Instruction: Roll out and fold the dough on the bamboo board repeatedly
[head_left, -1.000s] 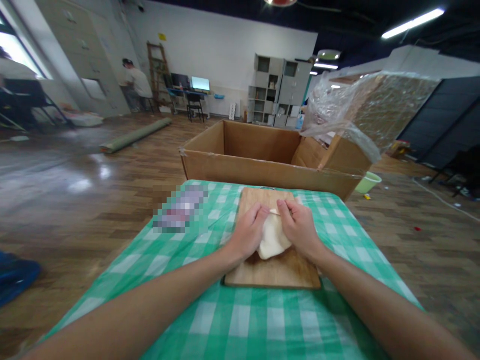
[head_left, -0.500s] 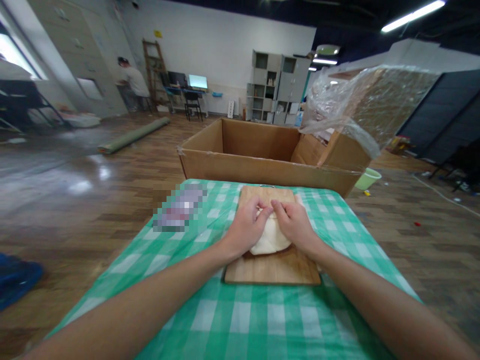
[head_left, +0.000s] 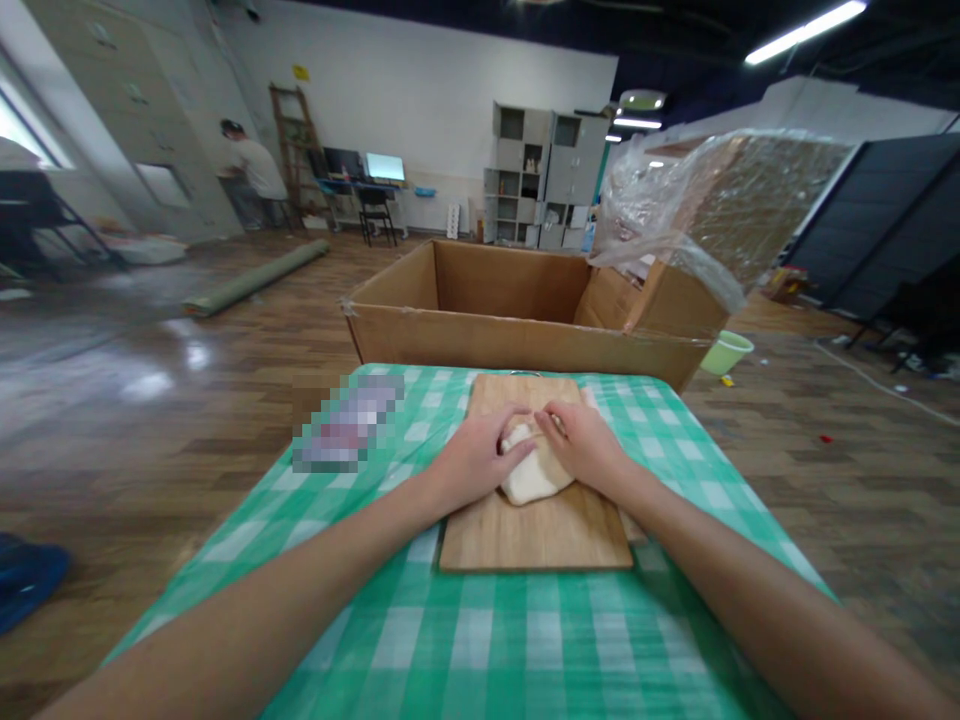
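Observation:
A lump of white dough rests on a wooden cutting board, near its middle. My left hand curves round the dough's left side, thumb lying across the top. On the other side, my right hand is wrapped over the right and far part, its thumb close to the left fingers. Both hands touch the dough, and its far edge is partly hidden under the fingers. Beneath the board spreads a green and white checked tablecloth.
A large open cardboard box stands just beyond the table. At the table's far left lies a pixelated item. A pale green bin is on the floor at right. A person sits far back at left.
The hands have shifted from pinching at the dough's top to cupping its sides. The dough looks smaller and more rounded. The whole view has moved slightly.

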